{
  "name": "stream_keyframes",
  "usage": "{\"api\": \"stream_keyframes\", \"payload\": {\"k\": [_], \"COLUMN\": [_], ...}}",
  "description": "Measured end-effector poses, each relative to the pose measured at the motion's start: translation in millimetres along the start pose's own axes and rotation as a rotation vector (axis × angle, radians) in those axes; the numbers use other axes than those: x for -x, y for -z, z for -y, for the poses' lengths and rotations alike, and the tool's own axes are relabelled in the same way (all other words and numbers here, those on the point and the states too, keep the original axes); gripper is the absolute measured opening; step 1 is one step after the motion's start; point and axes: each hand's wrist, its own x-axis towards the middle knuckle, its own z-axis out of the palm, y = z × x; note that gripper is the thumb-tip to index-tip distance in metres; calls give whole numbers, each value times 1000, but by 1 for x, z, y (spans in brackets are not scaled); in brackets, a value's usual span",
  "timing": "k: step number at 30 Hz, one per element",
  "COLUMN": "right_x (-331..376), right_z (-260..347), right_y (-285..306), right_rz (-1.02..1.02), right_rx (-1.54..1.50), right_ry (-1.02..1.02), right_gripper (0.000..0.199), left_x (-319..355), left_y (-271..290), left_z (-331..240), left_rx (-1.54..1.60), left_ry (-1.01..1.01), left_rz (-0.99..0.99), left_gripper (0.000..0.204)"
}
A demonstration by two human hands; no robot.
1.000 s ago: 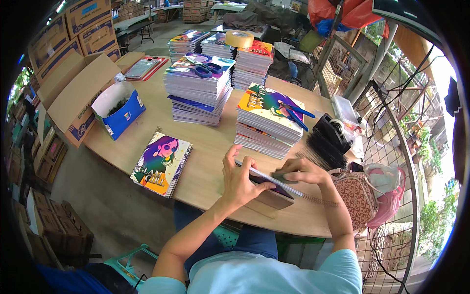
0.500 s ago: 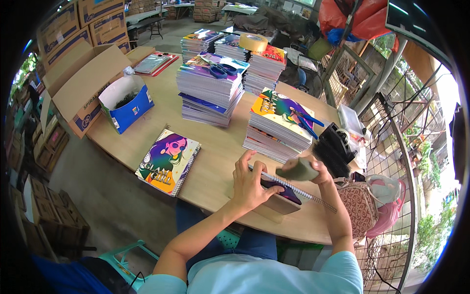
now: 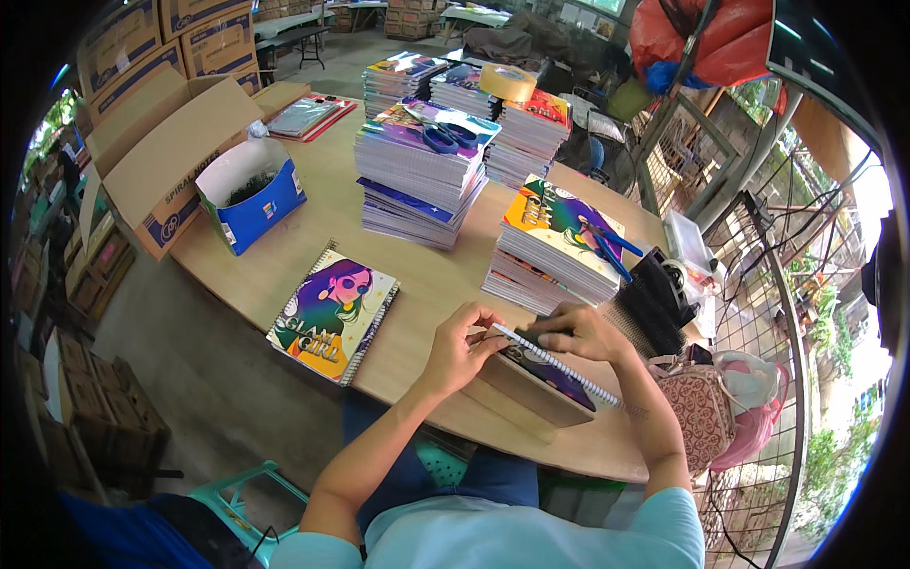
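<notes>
A notebook with a dark purple cover and a white spiral spine [image 3: 555, 365] lies on a low wooden block [image 3: 526, 394] at the near edge of the wooden table [image 3: 322, 218]. My left hand [image 3: 462, 349] presses on the notebook's left end, fingers at the start of the spiral. My right hand [image 3: 576, 332] rests on the spine's top edge, fingers curled over it. A finished spiral notebook with a green-and-purple illustrated cover [image 3: 334, 315] lies to the left of my hands.
Stacks of colourful notebooks [image 3: 422, 171] [image 3: 555, 251] stand behind my hands, one with blue scissors [image 3: 445, 138] on top. A bundle of black spiral coils [image 3: 654, 303] lies at right. A blue-and-white box [image 3: 248, 194] and an open cardboard carton [image 3: 142, 161] sit at left. A roll of tape [image 3: 507, 82] tops a far stack.
My right hand came down from a raised position onto the spiral spine. My left hand stayed on the notebook's left end.
</notes>
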Motion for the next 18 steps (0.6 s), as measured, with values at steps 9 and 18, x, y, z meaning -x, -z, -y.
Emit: {"api": "stream_keyframes", "payload": {"k": [9,18], "right_x": [-17,-47], "right_z": [-18,-31], "right_y": [-10,-27], "right_rz": [-29,89], "right_rx": [-492,-55], "right_ry": [179,26], "right_gripper": [51,53], "left_x": [-6,-10], "left_y": [5,5], "left_z": [-2,9], "left_rx": [86,24], "left_ry": [59,14], "left_rz": [5,10], "left_gripper": [54,65]}}
